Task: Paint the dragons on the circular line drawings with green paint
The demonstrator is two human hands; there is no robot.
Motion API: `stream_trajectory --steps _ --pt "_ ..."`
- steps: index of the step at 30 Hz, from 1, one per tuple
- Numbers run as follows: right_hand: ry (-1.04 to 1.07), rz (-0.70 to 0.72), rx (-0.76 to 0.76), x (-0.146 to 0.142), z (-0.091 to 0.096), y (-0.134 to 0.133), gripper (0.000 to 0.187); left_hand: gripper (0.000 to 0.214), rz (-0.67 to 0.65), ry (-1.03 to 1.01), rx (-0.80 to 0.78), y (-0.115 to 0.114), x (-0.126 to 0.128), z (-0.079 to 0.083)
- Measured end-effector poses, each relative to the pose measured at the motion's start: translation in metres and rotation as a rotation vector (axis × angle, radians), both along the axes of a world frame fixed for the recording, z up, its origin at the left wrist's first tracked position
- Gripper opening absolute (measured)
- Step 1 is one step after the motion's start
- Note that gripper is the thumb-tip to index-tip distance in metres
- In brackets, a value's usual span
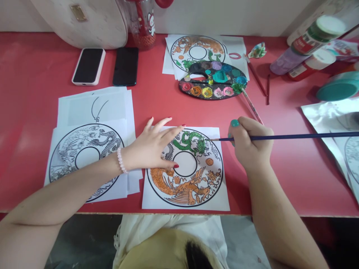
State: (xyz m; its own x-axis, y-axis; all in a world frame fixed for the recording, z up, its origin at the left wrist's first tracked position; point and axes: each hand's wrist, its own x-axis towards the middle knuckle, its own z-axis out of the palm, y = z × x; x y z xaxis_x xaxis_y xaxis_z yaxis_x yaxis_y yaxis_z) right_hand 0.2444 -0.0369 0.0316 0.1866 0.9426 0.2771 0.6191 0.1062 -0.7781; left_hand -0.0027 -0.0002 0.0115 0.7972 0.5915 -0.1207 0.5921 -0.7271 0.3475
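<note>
Sheet: our white paper sheet [193,175], ringed dragon green, phoenix orange, lies flat.
Brush: our thin blue paintbrush [283,137], level, tip on dragon.

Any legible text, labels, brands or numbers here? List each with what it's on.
None readable.
Blurred, unreadable: white print on the red labels of the paint jars.
No words: clear bottle, only a red cartoon figure.
No mark legible: bag plate.
Dark screens: white-cased phone, black phone.
No print visible: paintbrush in the right hand.
Drawings only: colouring sheet under the left hand.
</note>
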Motion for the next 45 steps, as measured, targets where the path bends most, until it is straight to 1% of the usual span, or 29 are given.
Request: stream_trajectory --steps 7,20,27,45 --pt "-0.001 0.002 0.012 0.0027 -0.0023 -0.0002 0.039 0.109 0.003 0.007 -0.010 0.0000 0.0009 0.0013" --pt "-0.023 -0.039 0.029 0.0031 -0.0030 0.0010 0.038 0.109 0.004 0.002 -0.017 -0.0002 0.0012 0.0021" --pt "-0.020 -0.017 0.027 0.0026 -0.0022 0.0002 0.038 0.110 0.002 -0.009 0.003 0.0000 0.0007 0.0007" --pt "0.042 0.033 -0.012 0.0019 -0.0015 -0.0017 0.043 0.108 0.007 0.000 -0.020 0.0000 0.0014 0.0022"
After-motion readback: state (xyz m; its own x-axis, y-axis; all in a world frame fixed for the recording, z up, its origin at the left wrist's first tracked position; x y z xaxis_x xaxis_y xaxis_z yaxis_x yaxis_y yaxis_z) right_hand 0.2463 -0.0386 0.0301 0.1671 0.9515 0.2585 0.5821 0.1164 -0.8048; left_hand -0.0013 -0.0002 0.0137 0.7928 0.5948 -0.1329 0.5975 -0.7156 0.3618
